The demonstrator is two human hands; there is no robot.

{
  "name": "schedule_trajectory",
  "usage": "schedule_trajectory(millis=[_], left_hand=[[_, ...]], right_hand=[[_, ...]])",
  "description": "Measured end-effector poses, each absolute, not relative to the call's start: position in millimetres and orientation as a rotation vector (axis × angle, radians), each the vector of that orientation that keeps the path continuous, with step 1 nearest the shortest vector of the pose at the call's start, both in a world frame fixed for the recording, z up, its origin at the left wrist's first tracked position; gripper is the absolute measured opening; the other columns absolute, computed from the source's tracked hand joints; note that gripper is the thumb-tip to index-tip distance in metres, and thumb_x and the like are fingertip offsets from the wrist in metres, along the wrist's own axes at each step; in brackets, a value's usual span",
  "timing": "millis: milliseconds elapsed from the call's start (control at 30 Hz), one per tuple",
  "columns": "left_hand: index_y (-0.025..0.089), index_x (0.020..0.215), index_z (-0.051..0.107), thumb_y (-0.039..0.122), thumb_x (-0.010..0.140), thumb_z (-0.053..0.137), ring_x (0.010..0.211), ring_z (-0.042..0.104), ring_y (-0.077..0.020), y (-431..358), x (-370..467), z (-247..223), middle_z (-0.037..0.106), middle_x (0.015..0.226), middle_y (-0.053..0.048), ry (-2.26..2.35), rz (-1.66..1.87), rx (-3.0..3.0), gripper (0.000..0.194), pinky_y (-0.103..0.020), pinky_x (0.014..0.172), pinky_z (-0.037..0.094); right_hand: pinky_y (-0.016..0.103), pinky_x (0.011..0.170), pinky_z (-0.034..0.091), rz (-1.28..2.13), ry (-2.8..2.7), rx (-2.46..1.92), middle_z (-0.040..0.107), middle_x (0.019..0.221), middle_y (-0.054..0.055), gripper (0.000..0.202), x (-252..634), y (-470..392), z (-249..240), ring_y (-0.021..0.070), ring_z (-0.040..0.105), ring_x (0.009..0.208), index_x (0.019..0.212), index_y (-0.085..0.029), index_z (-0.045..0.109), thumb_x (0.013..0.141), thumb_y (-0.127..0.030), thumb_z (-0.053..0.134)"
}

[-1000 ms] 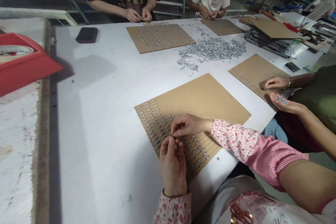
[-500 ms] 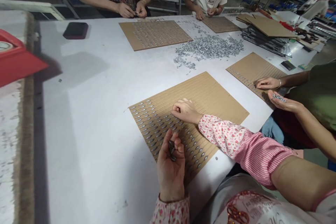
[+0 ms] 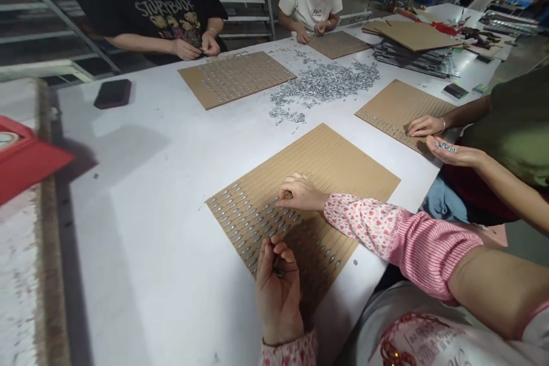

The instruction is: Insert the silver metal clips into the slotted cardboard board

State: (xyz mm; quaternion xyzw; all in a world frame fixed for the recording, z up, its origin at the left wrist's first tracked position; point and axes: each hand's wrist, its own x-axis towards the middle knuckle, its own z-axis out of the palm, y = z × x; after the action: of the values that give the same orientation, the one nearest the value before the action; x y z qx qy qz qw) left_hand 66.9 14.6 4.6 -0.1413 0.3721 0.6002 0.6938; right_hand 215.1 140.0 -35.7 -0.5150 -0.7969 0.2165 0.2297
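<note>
1. A glinting pile (image 3: 330, 81) lies at one o'clock.
2. The ridged board (image 3: 338, 163) at centre bears pointed ovals (image 3: 242, 219).
3. Right hand (image 3: 302, 193): grip pinched, contents unclear.
4. Left hand (image 3: 278, 297), six o'clock, cups dark pieces (image 3: 278, 271).

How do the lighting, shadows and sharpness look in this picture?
Head view: dark shadow over the near part of the closest grooved board; softer shadow beside the red object; pale glare on the tabletop; distant background soft and indistinct.
</note>
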Motion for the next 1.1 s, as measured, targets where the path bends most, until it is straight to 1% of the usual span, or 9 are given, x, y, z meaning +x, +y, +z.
schedule_trajectory(millis=[100,300,500,700,900,967,1033,1100], left_hand=[[0.01,0.089,0.058,0.005,0.095,0.031,0.06,0.056,-0.0037,15,64,4,0.06,0.078,-0.003,0.783,1.37,-0.286,0.028,-0.012,0.053,0.051],[0.01,0.09,0.056,0.006,0.097,0.027,0.059,0.054,-0.003,14,60,4,0.056,0.078,-0.002,0.713,1.385,-0.222,0.03,-0.011,0.053,0.05],[0.01,0.091,0.056,0.006,0.095,0.029,0.059,0.055,-0.0043,14,59,4,0.056,0.078,-0.003,0.693,1.399,-0.227,0.027,-0.012,0.054,0.049],[0.008,0.095,0.055,0.007,0.096,0.026,0.058,0.055,-0.0048,15,60,6,0.057,0.077,-0.003,0.736,1.389,-0.263,0.028,-0.013,0.053,0.049],[0.007,0.097,0.057,0.006,0.094,0.029,0.058,0.056,-0.0063,16,60,5,0.059,0.077,-0.005,0.756,1.389,-0.275,0.028,-0.013,0.053,0.05],[0.006,0.104,0.057,0.006,0.092,0.032,0.063,0.06,-0.0079,15,59,3,0.063,0.083,-0.008,0.802,1.411,-0.264,0.028,-0.014,0.058,0.052],[0.005,0.112,0.056,0.006,0.092,0.033,0.071,0.063,-0.0098,14,59,2,0.066,0.093,-0.013,0.819,1.419,-0.229,0.032,-0.015,0.062,0.053],[0.006,0.115,0.056,0.006,0.092,0.031,0.074,0.064,-0.0103,13,58,1,0.067,0.097,-0.013,0.812,1.407,-0.205,0.034,-0.015,0.063,0.054]], right_hand=[[0.028,0.077,0.027,0.568,-2.178,-1.502,0.062,0.085,0.001,0.029,210,139,-35,0.0164,0.047,0.09,0.074,-0.018,0.062,0.079,-0.046,0.066],[0.028,0.076,0.027,0.573,-2.204,-1.486,0.06,0.084,0.0,0.024,210,138,-34,0.0164,0.045,0.089,0.073,-0.018,0.062,0.08,-0.041,0.064],[0.029,0.076,0.027,0.56,-2.223,-1.412,0.059,0.083,0.002,0.033,216,139,-36,0.0162,0.045,0.086,0.075,-0.017,0.06,0.087,-0.047,0.053],[0.028,0.075,0.026,0.578,-2.322,-1.333,0.058,0.085,0.002,0.034,222,142,-38,0.017,0.043,0.088,0.076,-0.017,0.06,0.081,-0.051,0.061],[0.028,0.074,0.025,0.561,-2.347,-1.317,0.056,0.082,0.001,0.032,222,141,-38,0.0163,0.043,0.086,0.075,-0.018,0.06,0.083,-0.049,0.059],[0.028,0.075,0.025,0.562,-2.338,-1.31,0.055,0.081,0.001,0.037,223,140,-37,0.0162,0.042,0.086,0.074,-0.017,0.058,0.083,-0.053,0.058],[0.028,0.076,0.026,0.562,-2.353,-1.295,0.054,0.082,0.002,0.042,224,140,-36,0.0167,0.042,0.086,0.072,-0.017,0.055,0.079,-0.058,0.059],[0.029,0.076,0.026,0.557,-2.382,-1.283,0.054,0.084,0.002,0.044,225,140,-36,0.0175,0.041,0.087,0.072,-0.017,0.054,0.075,-0.059,0.063]])
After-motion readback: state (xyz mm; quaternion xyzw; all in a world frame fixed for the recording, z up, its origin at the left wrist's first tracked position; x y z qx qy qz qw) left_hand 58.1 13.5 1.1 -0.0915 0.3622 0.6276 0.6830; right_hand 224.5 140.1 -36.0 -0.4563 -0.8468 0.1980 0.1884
